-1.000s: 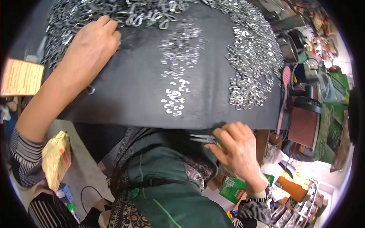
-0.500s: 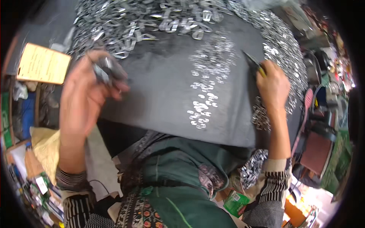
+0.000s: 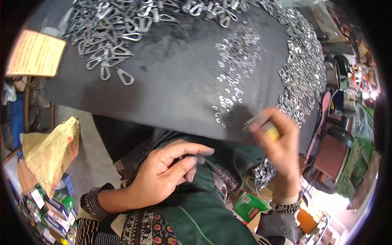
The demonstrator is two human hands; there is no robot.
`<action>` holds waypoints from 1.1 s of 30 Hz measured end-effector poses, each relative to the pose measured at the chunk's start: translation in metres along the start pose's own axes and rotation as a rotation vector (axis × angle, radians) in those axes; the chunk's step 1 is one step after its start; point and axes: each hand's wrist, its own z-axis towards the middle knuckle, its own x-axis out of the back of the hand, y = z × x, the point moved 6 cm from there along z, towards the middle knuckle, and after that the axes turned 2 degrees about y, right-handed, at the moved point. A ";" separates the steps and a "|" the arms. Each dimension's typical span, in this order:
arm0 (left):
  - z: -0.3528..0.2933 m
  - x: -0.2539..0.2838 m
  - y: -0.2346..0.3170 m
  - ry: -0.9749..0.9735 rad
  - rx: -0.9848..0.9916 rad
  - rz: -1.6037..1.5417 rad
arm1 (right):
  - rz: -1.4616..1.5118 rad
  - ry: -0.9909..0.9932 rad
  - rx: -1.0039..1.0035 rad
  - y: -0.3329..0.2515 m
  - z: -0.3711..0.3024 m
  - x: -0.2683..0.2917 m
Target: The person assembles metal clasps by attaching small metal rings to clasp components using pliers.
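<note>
My left hand [image 3: 165, 173] hovers over my lap in front of the table edge. Its index finger is stretched out, the other fingers are loosely bent, and I see nothing in it. Blurred by motion, my right hand [image 3: 279, 136] is closed around a plier-like metal tool with a yellow handle [image 3: 271, 132], its tip pointing left. The tool is near the table's front edge, close to a strip of small shiny metal links [image 3: 232, 81]. Carabiner hooks [image 3: 125, 76] lie in a heap at the far left of the dark tabletop [image 3: 171, 90].
A large heap of small metal pieces [image 3: 302, 69] covers the table's right side. A printed card [image 3: 36, 54] lies at the far left. Below stand a yellow paper bag [image 3: 53, 153] and several small boxes. A green packet [image 3: 250, 206] sits beside my right forearm.
My left hand has come from above the table's left side down to my lap; the metal pieces in it are gone. My right hand has moved nearer with the tool.
</note>
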 end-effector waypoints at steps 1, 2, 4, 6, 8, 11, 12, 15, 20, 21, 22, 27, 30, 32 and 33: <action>0.004 -0.005 -0.002 -0.050 -0.019 0.057 | -0.026 -0.097 0.094 -0.001 -0.013 -0.014; 0.006 -0.010 -0.004 -0.086 -0.039 0.114 | 0.010 -0.141 0.072 -0.004 -0.022 -0.024; 0.009 -0.018 -0.003 -0.085 0.001 0.112 | 0.245 -0.151 -0.050 0.010 -0.038 -0.039; 0.011 -0.021 -0.011 -0.070 0.034 0.116 | 0.361 -0.158 -0.143 0.019 -0.046 -0.043; 0.015 -0.019 -0.028 -0.049 0.049 -0.059 | 0.345 -0.134 -0.127 0.021 -0.047 -0.042; 0.013 -0.018 -0.027 -0.035 0.095 -0.074 | 0.357 -0.127 -0.145 0.028 -0.055 -0.043; 0.012 -0.018 -0.026 -0.052 0.125 -0.067 | 0.393 -0.150 -0.167 0.031 -0.058 -0.045; 0.013 -0.019 -0.027 0.002 0.060 0.033 | 0.471 -0.172 -0.221 0.031 -0.061 -0.048; 0.007 -0.026 -0.020 0.048 -0.132 0.156 | 0.569 -0.195 -0.209 0.027 -0.059 -0.055; 0.006 -0.028 -0.016 0.043 -0.162 0.217 | 0.533 -0.207 -0.171 0.025 -0.058 -0.055; 0.005 -0.029 -0.012 0.037 -0.192 0.277 | 0.497 -0.218 -0.133 0.023 -0.058 -0.055; -0.001 -0.028 -0.011 0.002 -0.152 0.168 | 0.368 -0.141 0.073 0.005 -0.059 -0.036; -0.001 -0.031 -0.010 -0.038 -0.165 0.131 | 0.315 -0.221 0.028 0.007 -0.057 -0.045; 0.002 -0.033 -0.008 -0.036 -0.171 0.149 | 0.332 -0.219 0.012 0.006 -0.055 -0.046; 0.002 -0.032 -0.008 -0.035 -0.173 0.145 | 0.323 -0.221 -0.001 0.006 -0.054 -0.047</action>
